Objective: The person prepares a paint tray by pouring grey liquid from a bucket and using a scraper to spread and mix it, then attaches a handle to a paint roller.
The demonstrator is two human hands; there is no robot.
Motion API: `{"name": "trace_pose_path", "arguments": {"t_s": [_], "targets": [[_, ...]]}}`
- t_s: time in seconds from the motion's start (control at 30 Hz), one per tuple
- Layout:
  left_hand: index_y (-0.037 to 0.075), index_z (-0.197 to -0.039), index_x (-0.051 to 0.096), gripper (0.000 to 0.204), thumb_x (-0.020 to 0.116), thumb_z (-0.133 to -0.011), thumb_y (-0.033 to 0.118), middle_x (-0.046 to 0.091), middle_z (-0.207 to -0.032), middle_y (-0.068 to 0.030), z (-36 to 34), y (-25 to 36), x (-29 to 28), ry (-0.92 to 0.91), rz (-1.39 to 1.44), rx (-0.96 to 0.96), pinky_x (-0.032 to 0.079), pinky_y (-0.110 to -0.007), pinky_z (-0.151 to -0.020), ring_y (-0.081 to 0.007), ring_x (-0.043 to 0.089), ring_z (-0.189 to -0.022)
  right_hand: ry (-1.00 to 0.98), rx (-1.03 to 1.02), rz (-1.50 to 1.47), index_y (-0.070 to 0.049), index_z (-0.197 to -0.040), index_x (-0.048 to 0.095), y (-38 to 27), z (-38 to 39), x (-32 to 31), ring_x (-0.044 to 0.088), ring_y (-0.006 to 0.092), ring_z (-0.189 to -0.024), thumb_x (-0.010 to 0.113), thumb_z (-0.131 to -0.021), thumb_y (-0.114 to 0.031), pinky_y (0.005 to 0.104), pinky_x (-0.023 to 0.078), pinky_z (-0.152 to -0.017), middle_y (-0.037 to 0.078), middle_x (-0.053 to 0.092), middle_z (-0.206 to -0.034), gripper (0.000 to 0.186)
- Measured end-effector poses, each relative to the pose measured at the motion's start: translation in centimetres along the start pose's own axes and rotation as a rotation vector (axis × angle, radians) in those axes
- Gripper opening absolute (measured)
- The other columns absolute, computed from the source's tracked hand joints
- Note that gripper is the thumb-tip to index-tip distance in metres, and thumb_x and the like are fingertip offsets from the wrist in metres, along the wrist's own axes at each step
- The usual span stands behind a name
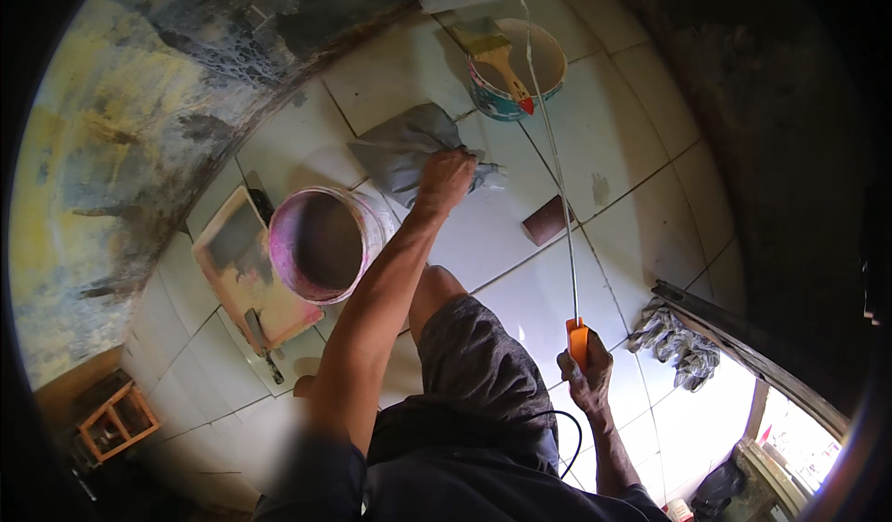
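My left hand (448, 180) is closed on the gathered neck of a grey plastic bag (406, 150) that sits on the tiled floor. With my right hand (591, 375) I grip the orange handle of a paint roller (578, 340). Its long metal rod stretches away from me, and the pale roller sleeve is at the far end, near the wall's foot. A wide paintbrush (502, 60) with a wooden handle rests across the rim of a small bucket (497, 104), beside the rod. On the floor near the rod is a brown cylindrical piece (546, 222).
Left of my arm stands a pink-stained bucket (376, 227) holding greyish contents. Next to it lie a tray (216, 257) and a scraper (263, 343). A crumpled cloth (676, 343) is by the doorway at right. A stained wall (121, 150) rises at left.
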State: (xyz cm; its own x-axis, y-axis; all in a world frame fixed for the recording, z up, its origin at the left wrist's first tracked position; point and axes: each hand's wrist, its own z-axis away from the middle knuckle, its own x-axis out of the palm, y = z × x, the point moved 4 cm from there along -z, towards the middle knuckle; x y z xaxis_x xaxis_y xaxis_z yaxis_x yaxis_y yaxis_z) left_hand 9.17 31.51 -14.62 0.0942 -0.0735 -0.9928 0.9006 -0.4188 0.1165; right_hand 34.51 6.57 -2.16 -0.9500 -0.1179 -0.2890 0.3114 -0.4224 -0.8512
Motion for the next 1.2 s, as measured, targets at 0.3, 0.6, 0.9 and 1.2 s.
{"name": "trace_pose_path", "arguments": {"t_s": [0.3, 0.6, 0.9, 1.2], "targets": [[0.003, -0.087, 0.058, 0.014, 0.053, -0.08, 0.013, 0.061, -0.079, -0.0193, 3.1, -5.2, -5.2, 0.431, 0.287, -0.593, 0.047, -0.044, -0.069, -0.0377, 0.059, -0.075, 0.025, -0.002, 0.0, 0.003, -0.112, 0.054, 0.9, -2.3, -1.2, 0.045, 0.0088, -0.053, 0.062, -0.081, -0.043, 0.0249, 0.04, -0.05, 0.001, 0.049, -0.061, 0.056], [0.001, -0.076, 0.062, 0.019, 0.057, -0.075, 0.019, 0.062, -0.073, -0.0207, 4.2, -13.0, -3.3, 0.243, 0.689, -0.476, 0.048, -0.041, -0.065, -0.037, 0.06, -0.071, 0.022, 0.007, -0.071, 0.003, -0.113, 0.053, 0.7, -2.0, 0.8, 0.043, 0.0047, -0.048, 0.061, -0.083, -0.041, 0.0208, 0.036, -0.044, -0.002, 0.048, -0.062, 0.054], [-0.001, -0.083, 0.063, 0.017, 0.057, -0.076, 0.014, 0.063, -0.071, -0.019, 5.8, -13.7, -0.8, 0.215, 1.004, -0.61, 0.05, -0.035, -0.06, -0.0283, 0.064, -0.066, 0.05, -0.045, -0.076, 0.003, -0.116, 0.051, 1.2, -5.5, 2.4, 0.045, 0.0068, -0.045, 0.057, -0.085, -0.028, 0.0219, 0.037, -0.042, -0.001, 0.048, -0.06, 0.045], [0.0, -0.087, 0.064, 0.02, 0.06, -0.078, 0.018, 0.065, -0.074, -0.0181, 5.4, -12.6, -0.9, 0.21, 1.05, -0.598, 0.049, -0.034, -0.061, -0.0272, 0.064, -0.066, 0.147, -0.005, -0.158, 0.0, -0.104, 0.052, 2.1, -9.0, 4.9, 0.043, 0.0062, -0.044, 0.057, -0.087, -0.018, 0.0212, 0.039, -0.041, -0.001, 0.045, -0.059, 0.025]]}}
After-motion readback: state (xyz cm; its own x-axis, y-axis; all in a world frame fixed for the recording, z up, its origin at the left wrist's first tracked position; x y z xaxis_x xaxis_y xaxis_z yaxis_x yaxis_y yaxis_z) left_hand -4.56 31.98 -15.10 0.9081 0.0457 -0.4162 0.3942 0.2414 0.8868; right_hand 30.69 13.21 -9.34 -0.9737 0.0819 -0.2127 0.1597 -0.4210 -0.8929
